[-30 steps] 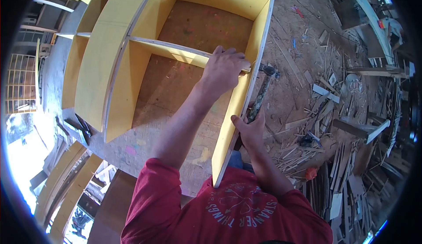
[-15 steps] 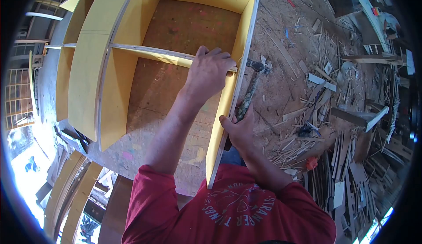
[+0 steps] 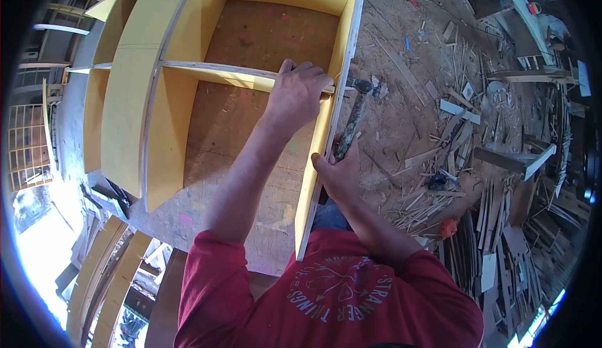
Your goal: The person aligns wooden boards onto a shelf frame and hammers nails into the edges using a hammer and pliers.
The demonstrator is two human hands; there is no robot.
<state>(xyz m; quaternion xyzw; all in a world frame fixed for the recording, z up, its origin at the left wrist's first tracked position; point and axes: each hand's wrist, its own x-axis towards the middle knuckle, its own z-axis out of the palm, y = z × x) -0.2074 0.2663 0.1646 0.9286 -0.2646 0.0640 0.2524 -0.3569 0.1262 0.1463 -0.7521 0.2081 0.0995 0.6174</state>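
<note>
Yellow wooden frame (image 3: 170, 131) lies on a paint-marked work surface (image 3: 235, 200), directly under both hands and running on beyond them. The left hand (image 3: 295, 97) is closed over the crosspiece (image 3: 241, 79) at its end, fingers curled across the top edge, right where it meets the long side board (image 3: 308, 194). Nearer the body, the right hand (image 3: 340, 173) is wrapped around the handle of a hammer (image 3: 355, 122) outside that board, its thumb resting on the board's edge. The hammer's head lies across the board from the left hand — whether it touches the outer face, I cannot tell. From the right grip, the board's edge runs back to the red shirt (image 3: 338, 298), and its near end meets the cloth or sits just beside it. Inside the frame, both bays bordering the left hand's crosspiece give open room, and the closer bay has no board closing it toward the body. Outward from the hammer is floor (image 3: 392, 128) — open, though strewn with offcuts. Counted: two hands, one hammer, one crosspiece under the left hand, two bays beside it, and two curved boards (image 3: 94, 266) low beyond the left elbow.
</note>
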